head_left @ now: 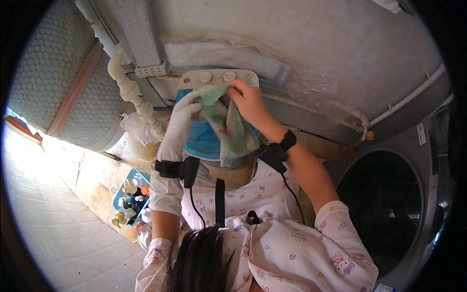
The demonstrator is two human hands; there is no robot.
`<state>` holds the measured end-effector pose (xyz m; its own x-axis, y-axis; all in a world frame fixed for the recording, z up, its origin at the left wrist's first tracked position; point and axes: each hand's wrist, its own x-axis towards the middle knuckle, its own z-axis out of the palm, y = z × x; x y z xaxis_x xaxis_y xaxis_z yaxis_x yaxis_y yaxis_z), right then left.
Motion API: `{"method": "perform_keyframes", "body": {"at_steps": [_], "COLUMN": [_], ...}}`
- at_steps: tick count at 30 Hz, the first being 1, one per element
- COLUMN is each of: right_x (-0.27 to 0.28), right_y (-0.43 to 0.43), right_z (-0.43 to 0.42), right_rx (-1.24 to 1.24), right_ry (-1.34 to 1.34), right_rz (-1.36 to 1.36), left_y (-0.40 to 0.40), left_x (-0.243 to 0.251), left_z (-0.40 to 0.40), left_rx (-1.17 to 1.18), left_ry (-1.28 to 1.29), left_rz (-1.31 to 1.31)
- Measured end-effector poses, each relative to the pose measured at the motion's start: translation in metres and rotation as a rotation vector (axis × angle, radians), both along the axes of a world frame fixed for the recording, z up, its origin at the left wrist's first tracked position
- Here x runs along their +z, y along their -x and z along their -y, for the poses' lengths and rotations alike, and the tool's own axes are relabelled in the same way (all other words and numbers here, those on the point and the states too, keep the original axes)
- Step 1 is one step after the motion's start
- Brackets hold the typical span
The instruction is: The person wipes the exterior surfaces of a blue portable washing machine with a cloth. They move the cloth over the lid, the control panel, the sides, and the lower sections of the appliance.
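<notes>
My left hand [188, 105], in a long white glove, pinches one side of a green and beige striped cloth [233, 127]. Bare, my right hand [247, 98] grips the cloth's upper right edge. The cloth hangs down in folds between both hands. Below and behind it stands a small washing machine [204, 137] with a translucent blue top. Its white control panel [218, 77] carries two round knobs and faces me from the wall side. The cloth hides part of the machine's top.
A front-loading machine with a dark round door [381, 208] stands at right. White pipes [140, 104] run down at left, near a honeycomb-patterned cylinder [87, 98]. A blue basket of bottles [118, 197] sits on the floor. Plastic sheeting [303, 82] hangs along the wall.
</notes>
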<state>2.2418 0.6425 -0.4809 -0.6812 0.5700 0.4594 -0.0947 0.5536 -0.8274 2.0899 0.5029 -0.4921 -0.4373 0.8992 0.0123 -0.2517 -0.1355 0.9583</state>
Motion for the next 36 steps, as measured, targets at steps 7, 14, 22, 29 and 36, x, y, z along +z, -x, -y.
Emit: {"method": "perform_keyframes", "body": {"at_steps": [7,14,22,29,36], "right_x": [0.002,-0.025,-0.048,-0.038,-0.011], "right_y": [-0.052,-0.027,-0.037,-0.006,0.012], "right_z": [-0.065,-0.095,-0.045,-0.008,-0.043], "right_rx": [0.009,-0.179,0.031,0.189,0.413], "right_ry": [1.003,0.155,-0.812,-0.804,0.917], "right_rz": [-0.201,0.251,0.639,0.815,0.025], "left_y": [0.051,0.088,0.002,-0.048,-0.074], "left_x": [0.004,-0.038,-0.042,0.007,0.003], "left_z": [0.046,0.04,0.036,0.015,0.01], "left_rx": [0.29,0.542,0.215,0.155,0.431], "left_ry": [0.09,0.166,0.36,0.053,0.056], "left_rz": [-0.313,-1.126,-1.291,-1.013,-0.377]}}
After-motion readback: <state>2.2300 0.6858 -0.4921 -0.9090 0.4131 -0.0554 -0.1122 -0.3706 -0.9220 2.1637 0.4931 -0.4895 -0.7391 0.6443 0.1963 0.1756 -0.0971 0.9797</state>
